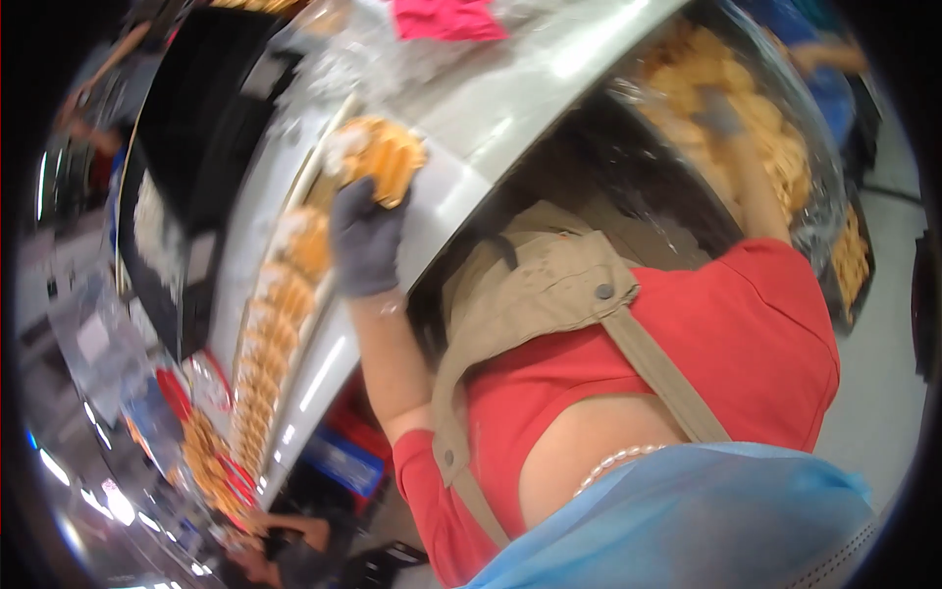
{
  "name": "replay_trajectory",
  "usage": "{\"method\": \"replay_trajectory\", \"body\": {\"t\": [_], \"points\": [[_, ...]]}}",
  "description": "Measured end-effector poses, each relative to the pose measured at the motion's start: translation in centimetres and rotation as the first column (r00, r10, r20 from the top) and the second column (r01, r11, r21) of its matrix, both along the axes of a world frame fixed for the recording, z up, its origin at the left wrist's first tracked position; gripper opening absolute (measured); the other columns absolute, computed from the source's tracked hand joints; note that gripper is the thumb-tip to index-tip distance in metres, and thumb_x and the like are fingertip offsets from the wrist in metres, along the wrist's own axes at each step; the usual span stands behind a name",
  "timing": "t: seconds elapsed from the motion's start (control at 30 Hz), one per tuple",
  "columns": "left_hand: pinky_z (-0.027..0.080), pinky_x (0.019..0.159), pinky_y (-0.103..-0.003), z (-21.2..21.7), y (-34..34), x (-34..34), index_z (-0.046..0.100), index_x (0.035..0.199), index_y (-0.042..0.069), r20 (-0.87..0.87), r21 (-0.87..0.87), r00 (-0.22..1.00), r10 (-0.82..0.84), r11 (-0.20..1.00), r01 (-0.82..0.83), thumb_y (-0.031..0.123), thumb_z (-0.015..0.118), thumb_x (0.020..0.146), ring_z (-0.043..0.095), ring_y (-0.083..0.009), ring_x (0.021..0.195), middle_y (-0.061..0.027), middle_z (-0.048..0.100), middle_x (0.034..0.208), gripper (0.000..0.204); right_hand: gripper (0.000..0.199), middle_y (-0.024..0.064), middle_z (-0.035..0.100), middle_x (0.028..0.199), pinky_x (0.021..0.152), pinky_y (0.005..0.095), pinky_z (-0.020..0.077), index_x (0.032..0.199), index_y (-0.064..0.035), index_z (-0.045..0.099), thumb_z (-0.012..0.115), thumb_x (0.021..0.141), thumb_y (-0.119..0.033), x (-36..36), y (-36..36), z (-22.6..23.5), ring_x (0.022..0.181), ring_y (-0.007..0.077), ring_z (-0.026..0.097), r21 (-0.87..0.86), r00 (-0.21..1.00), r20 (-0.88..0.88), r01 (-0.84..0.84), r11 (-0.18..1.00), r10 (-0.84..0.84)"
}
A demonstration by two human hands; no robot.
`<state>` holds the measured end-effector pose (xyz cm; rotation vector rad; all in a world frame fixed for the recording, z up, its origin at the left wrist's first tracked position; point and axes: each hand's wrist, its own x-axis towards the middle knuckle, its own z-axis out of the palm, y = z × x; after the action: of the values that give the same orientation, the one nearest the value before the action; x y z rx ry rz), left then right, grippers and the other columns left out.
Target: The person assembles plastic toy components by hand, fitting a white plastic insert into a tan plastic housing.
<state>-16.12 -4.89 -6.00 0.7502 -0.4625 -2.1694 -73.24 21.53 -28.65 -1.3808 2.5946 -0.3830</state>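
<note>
Left fingers (359, 196): curled on ridged orange piece (394, 162), mostly beyond them | right fingers (719, 116): blurred, grip unclear

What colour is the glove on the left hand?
The glove on the left hand is dark grey, best seen in the head view.

We see one ridged orange piece (397, 162), whitish on its left side, held tilted in the gloved left hand (368, 240) at the upper end of a long line of similar ridged pieces (270, 339), packed closely one behind another. Paler, rounded orange pieces (702, 69) lie heaped loosely around our blurred right hand (721, 113).
</note>
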Motion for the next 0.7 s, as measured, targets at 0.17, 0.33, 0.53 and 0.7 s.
{"method": "replay_trajectory", "body": {"t": [0.17, 0.33, 0.53, 0.7], "points": [[0.037, 0.101, -0.049, 1.4, 2.3, -0.6, 0.039, 0.127, -0.003, 0.033, -0.105, 0.999, 0.009, 0.994, -0.005, 0.0, 0.053, 0.075, 0.049, -0.0336, 0.114, -0.0174, 0.05, 0.122, 0.054, 0.041, 0.0188, 0.059, 0.104, 0.083, 0.0373, 0.045, 0.1, -0.004, 0.061, 0.069, 0.067, -0.027, 1.4, -4.7, 5.8, 0.095, 0.0322, 0.058, 0.572, 0.989, -0.108, -0.024, 0.82, 0.104], [0.043, 0.097, -0.038, 1.8, 2.9, 0.0, 0.039, 0.127, -0.002, 0.024, -0.187, 0.995, -0.1, 0.977, 0.102, -0.004, 0.049, 0.073, 0.052, -0.0276, 0.11, -0.0141, 0.051, 0.118, 0.055, 0.038, 0.0126, 0.061, 0.078, 0.068, 0.0343, 0.0446, 0.093, -0.0001, 0.062, 0.068, 0.073, -0.032, -1.5, -4.9, 11.4, 0.072, 0.0218, 0.058, 0.407, 0.991, 0.096, 0.043, 0.913, -0.089], [0.04, 0.098, -0.042, 1.4, 3.3, 0.0, 0.039, 0.128, -0.002, -0.165, -0.089, 0.976, -0.14, 0.988, 0.126, 0.011, 0.05, 0.086, 0.05, -0.0284, 0.113, -0.0159, 0.049, 0.123, 0.046, 0.023, -0.0008, 0.059, 0.08, 0.065, 0.0195, 0.0423, 0.106, -0.0031, 0.062, 0.055, 0.089, -0.016, 9.4, -11.7, 23.5, 0.071, 0.0057, 0.052, -0.408, 0.91, 0.235, -0.225, 0.885, 0.34], [0.037, 0.1, -0.044, 1.1, 3.9, -0.1, 0.038, 0.129, -0.003, -0.208, 0.083, 0.976, -0.066, 0.993, 0.085, 0.038, 0.042, 0.093, 0.047, -0.03, 0.116, -0.0182, 0.047, 0.127, 0.055, 0.036, 0.0092, 0.063, 0.101, 0.067, 0.0259, 0.0537, 0.103, -0.0083, 0.063, 0.067, 0.069, 0.004, 27.4, -18.3, 25.6, 0.085, 0.0172, 0.063, -0.622, 0.745, -0.433, -0.655, 0.429, 0.507]]}}
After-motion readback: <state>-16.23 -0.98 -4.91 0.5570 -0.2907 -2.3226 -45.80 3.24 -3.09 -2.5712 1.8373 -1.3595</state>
